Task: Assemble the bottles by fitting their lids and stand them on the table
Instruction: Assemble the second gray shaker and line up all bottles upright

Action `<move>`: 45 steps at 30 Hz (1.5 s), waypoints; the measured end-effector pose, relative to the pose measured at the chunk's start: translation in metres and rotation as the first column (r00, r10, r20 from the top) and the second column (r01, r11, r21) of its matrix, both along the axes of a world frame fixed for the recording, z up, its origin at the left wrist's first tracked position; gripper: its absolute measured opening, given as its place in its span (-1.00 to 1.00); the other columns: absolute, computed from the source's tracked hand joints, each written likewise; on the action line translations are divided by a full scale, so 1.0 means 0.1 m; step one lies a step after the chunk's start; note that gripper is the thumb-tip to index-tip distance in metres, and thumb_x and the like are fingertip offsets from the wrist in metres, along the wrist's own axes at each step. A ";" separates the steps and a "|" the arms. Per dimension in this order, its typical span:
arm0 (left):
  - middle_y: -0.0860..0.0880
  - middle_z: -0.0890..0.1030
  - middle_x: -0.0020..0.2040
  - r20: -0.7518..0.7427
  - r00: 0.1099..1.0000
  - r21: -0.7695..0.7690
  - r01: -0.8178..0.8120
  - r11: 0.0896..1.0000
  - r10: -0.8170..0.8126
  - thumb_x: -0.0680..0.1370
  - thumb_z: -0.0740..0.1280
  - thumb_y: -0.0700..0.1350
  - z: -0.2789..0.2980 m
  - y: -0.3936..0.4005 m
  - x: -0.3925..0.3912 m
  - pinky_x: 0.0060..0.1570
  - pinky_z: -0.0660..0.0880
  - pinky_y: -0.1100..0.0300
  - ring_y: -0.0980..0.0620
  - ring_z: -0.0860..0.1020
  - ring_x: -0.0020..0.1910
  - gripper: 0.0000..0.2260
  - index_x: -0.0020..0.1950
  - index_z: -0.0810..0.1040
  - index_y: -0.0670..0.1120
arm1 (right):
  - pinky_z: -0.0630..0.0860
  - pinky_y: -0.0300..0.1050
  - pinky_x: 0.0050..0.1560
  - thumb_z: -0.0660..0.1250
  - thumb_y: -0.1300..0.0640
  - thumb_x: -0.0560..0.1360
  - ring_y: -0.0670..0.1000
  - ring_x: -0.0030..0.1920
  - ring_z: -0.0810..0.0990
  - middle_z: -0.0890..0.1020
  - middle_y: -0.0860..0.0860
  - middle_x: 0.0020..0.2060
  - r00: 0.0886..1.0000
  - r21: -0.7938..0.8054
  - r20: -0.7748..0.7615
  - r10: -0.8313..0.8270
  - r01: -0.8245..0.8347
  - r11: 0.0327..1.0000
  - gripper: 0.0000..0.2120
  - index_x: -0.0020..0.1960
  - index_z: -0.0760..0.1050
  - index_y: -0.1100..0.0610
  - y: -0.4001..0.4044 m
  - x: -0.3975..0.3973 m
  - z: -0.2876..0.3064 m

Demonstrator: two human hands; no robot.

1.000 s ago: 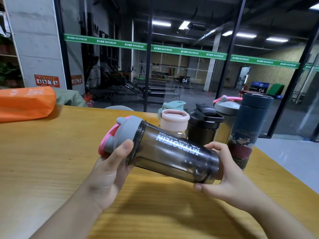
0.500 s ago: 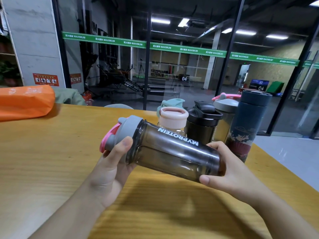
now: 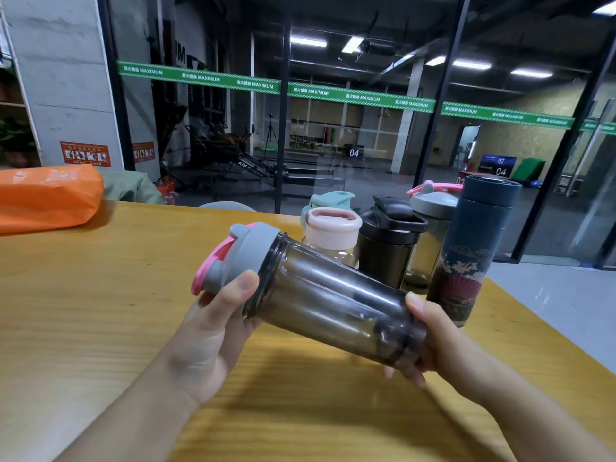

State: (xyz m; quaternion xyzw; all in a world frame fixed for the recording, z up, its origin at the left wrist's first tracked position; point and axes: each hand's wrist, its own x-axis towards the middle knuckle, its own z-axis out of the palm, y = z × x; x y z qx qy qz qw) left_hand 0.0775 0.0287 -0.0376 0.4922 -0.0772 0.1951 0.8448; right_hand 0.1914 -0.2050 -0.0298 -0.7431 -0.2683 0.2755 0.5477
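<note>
A smoky transparent shaker bottle (image 3: 333,305) lies tilted in the air above the wooden table (image 3: 100,311), its base toward the right. A grey lid with a pink flip cap (image 3: 240,255) sits on its mouth at the left. My left hand (image 3: 216,325) grips that lid, thumb on the grey rim. My right hand (image 3: 433,345) holds the bottle's base. Behind it stand several lidded bottles: a pale pink-capped one (image 3: 333,233), a mint-capped one (image 3: 328,200), a black shaker (image 3: 388,245), a grey-lidded shaker (image 3: 430,228) and a tall dark blue flask (image 3: 473,248).
An orange bag (image 3: 46,198) lies at the table's far left edge. A glass wall runs behind the table. The table's right edge drops off beside the blue flask to a grey floor (image 3: 566,295).
The bottle has turned about its long axis between my hands: the white lettering that faced up has rotated out of sight. Both hands keep their hold.
</note>
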 end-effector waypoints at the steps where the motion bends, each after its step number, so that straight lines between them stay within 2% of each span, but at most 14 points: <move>1: -0.16 0.60 0.23 0.002 1.000 0.015 0.000 1.000 0.000 0.13 0.63 0.13 -0.01 0.00 0.00 0.10 0.55 0.11 -0.06 0.58 0.18 -0.15 0.35 0.49 -0.13 | 0.40 -0.22 -0.45 -0.01 -0.43 0.29 0.01 -0.56 0.41 0.59 0.25 -0.40 0.999 -0.009 -0.017 0.037 -0.038 0.999 -0.24 0.10 0.58 0.10 -0.02 -0.04 0.02; 5: -0.17 0.60 0.24 -0.002 1.000 0.034 0.012 0.999 -0.011 0.12 0.64 0.13 -0.03 0.01 0.00 0.15 0.52 0.06 -0.08 0.57 0.21 -0.21 0.30 0.55 -0.10 | 0.39 -0.17 -0.44 -0.04 -0.47 0.29 0.08 -0.49 0.48 0.61 0.25 -0.38 0.992 -0.022 -0.072 0.102 -0.104 0.994 -0.27 -0.05 0.66 0.02 -0.03 -0.05 0.02; 9: -0.16 0.61 0.23 -0.009 1.000 0.032 -0.010 0.999 0.010 0.09 0.64 0.14 -0.03 0.02 0.00 0.17 0.51 0.02 -0.08 0.58 0.20 -0.14 0.32 0.52 -0.11 | 0.49 -0.16 -0.40 -0.03 -0.43 0.32 0.12 -0.40 0.57 0.65 0.25 -0.27 0.987 0.007 -0.105 0.119 -0.119 0.993 -0.28 -0.02 0.65 0.06 -0.02 -0.07 0.00; 11: -0.15 0.63 0.19 0.004 1.000 0.019 -0.023 1.000 0.023 0.09 0.65 0.13 -0.02 0.02 -0.01 0.09 0.56 0.08 -0.05 0.60 0.15 -0.16 0.30 0.53 -0.12 | 0.52 -0.12 -0.38 -0.01 -0.32 0.41 0.13 -0.38 0.60 0.65 0.23 -0.22 0.995 0.083 -0.073 0.070 -0.063 0.995 -0.37 -0.04 0.66 0.07 0.06 -0.10 0.00; 14: -0.16 0.62 0.20 0.005 1.000 -0.012 -0.028 1.000 0.028 0.09 0.65 0.13 0.00 0.02 -0.01 0.11 0.56 0.08 -0.06 0.59 0.17 -0.17 0.29 0.55 -0.12 | 0.55 -0.14 -0.38 0.27 -0.01 0.47 0.04 -0.34 0.64 0.63 0.08 -0.23 0.993 0.214 0.057 -0.101 0.087 0.973 -0.60 0.23 0.46 0.17 0.06 -0.12 -0.02; 16: -0.12 0.64 0.18 0.007 0.999 -0.045 -0.047 0.998 0.047 0.07 0.65 0.13 0.00 0.03 0.00 0.10 0.56 0.08 -0.02 0.61 0.14 -0.22 0.24 0.60 -0.07 | 0.57 -0.26 -0.24 0.45 -0.03 0.20 -0.11 -0.16 0.68 0.67 -0.09 -0.08 0.959 0.207 0.260 -0.116 0.061 0.976 -0.29 0.31 0.32 -0.04 0.04 -0.07 0.00; 18: -0.07 0.66 0.14 0.003 0.997 -0.066 -0.075 0.995 0.075 0.05 0.65 0.14 0.01 0.04 0.00 0.14 0.53 0.03 0.02 0.62 0.11 -0.24 0.21 0.61 -0.02 | 0.56 -0.25 -0.03 0.59 -0.06 0.10 -0.06 0.08 0.64 0.59 -0.12 0.11 0.913 0.225 0.393 -0.108 0.018 0.974 -0.12 0.33 0.25 -0.20 -0.03 -0.12 -0.03; 24: -0.05 0.65 0.19 -0.084 0.985 -0.072 -0.155 0.985 0.149 -0.04 0.65 0.23 0.01 0.03 0.01 0.25 0.42 -0.07 0.03 0.62 0.09 -0.02 0.34 0.50 -0.01 | 0.56 -0.21 0.02 0.58 0.28 0.24 0.03 0.07 0.64 0.57 -0.10 0.14 0.841 0.258 0.521 -0.145 0.007 0.966 -0.14 0.28 0.25 -0.33 0.01 -0.09 -0.07; 30: -0.07 0.63 0.21 -0.091 0.986 -0.046 -0.143 0.989 0.138 0.00 0.63 0.24 0.02 0.02 0.00 0.16 0.48 -0.01 0.01 0.61 0.13 -0.03 0.36 0.49 -0.02 | 0.61 -0.06 -0.09 0.57 -0.04 0.13 0.08 -0.12 0.65 0.59 -0.20 0.04 0.752 0.179 0.639 -0.164 0.063 0.982 -0.23 0.22 0.27 -0.35 -0.04 -0.15 -0.01; 35: -0.07 0.63 0.21 -0.069 0.991 -0.007 -0.118 0.993 0.117 0.05 0.62 0.24 0.02 0.02 -0.01 0.05 0.54 0.08 0.00 0.60 0.13 -0.09 0.35 0.50 -0.01 | 0.58 0.04 -0.22 0.46 -0.09 0.20 0.14 -0.25 0.62 0.63 -0.01 -0.09 0.765 0.200 0.623 -0.166 0.050 0.979 -0.47 0.13 0.39 -0.25 -0.08 -0.14 0.01; 37: -0.11 0.63 0.19 -0.057 0.994 0.006 -0.093 0.996 0.093 0.06 0.62 0.24 0.01 0.02 -0.01 0.06 0.54 0.07 -0.04 0.58 0.15 -0.15 0.28 0.55 -0.05 | 0.50 -0.06 -0.34 0.32 -0.14 0.28 0.09 -0.39 0.54 0.59 0.18 -0.30 0.817 0.321 0.523 -0.245 0.077 0.944 -0.73 -0.05 0.53 -0.10 -0.07 -0.12 0.01; 39: -0.18 0.60 0.23 -0.023 0.999 0.031 -0.033 0.999 0.034 0.12 0.61 0.22 0.01 0.00 -0.02 0.12 0.53 0.06 -0.10 0.56 0.19 -0.19 0.29 0.55 -0.08 | 0.47 -0.19 -0.36 0.32 -0.21 0.30 0.00 -0.43 0.53 0.59 0.11 -0.42 0.851 0.366 0.445 -0.277 0.109 0.924 -0.73 -0.17 0.57 -0.04 -0.05 -0.05 0.02; 42: -0.22 0.57 0.25 0.007 1.000 0.021 -0.027 0.999 0.026 0.15 0.61 0.19 0.01 -0.02 -0.02 0.10 0.52 0.06 -0.13 0.55 0.19 -0.21 0.30 0.54 -0.09 | 0.57 -0.11 -0.34 0.42 -0.33 0.17 0.02 -0.29 0.66 0.70 0.02 -0.24 0.910 0.331 0.335 -0.244 0.128 0.935 -0.61 -0.11 0.60 -0.13 -0.04 0.03 0.01; 45: -0.14 0.62 0.19 0.003 0.996 -0.066 -0.086 0.994 0.086 0.09 0.64 0.18 0.02 0.01 0.00 0.03 0.56 0.10 -0.06 0.58 0.13 -0.18 0.27 0.56 -0.08 | 0.59 -0.15 -0.16 0.37 -0.16 0.24 0.02 -0.02 0.65 0.61 -0.14 0.07 0.878 0.214 0.472 -0.081 -0.024 0.977 -0.49 0.19 0.41 -0.20 -0.03 -0.13 0.04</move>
